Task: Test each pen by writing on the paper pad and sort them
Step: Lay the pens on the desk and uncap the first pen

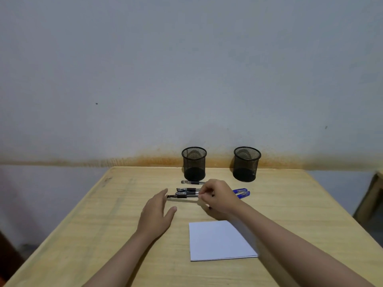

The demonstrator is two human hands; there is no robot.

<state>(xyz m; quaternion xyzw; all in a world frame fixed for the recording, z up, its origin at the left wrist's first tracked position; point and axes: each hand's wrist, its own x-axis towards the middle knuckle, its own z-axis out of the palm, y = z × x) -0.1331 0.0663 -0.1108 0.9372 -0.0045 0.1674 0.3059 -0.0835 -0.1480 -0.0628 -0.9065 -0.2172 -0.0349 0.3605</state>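
Pens (187, 192) between cups (194, 163) and pad (220, 240)

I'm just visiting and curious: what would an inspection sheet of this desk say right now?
Surface: light wooden table against a wall.
Job's things: black pens lying in a loose row; two blue caps show past the right hand; white paper pad blank, near the front; two black mesh cups upright at the back, seemingly empty.
Clutter: nothing seen.
Hands: left hand open, fingers straight, next to the nearest pen's tip; right hand pinching the nearest black pen.
Cables: nothing seen.
Surroundings: grey wall with an orange stain along its base; part of some wooden furniture at right.
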